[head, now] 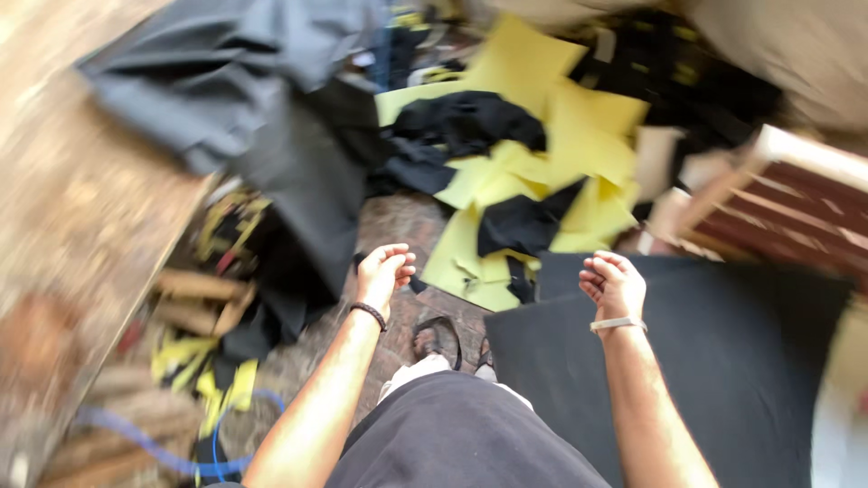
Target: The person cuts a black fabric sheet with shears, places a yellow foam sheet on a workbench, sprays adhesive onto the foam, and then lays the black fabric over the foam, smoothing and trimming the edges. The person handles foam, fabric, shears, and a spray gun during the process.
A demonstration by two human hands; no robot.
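Note:
The picture is blurred by motion. My left hand (385,269) hangs in the air with its fingers curled and nothing in it; a dark bead bracelet sits on its wrist. My right hand (613,282) is raised palm up, fingers loosely curled, also holding nothing, with a pale band on the wrist. Both hover above the floor, in front of a heap of yellow cloth pieces (551,145) mixed with black cloth pieces (470,122). A large black sheet (723,361) lies just below and to the right of my right hand.
A wooden table (63,208) on the left carries a dark grey cloth (235,81) that drapes over its edge. Yellow and black scraps and wood offcuts (203,298) lie under it. A reddish wooden frame (796,208) stands at right. My sandalled feet (438,339) are on a brick floor.

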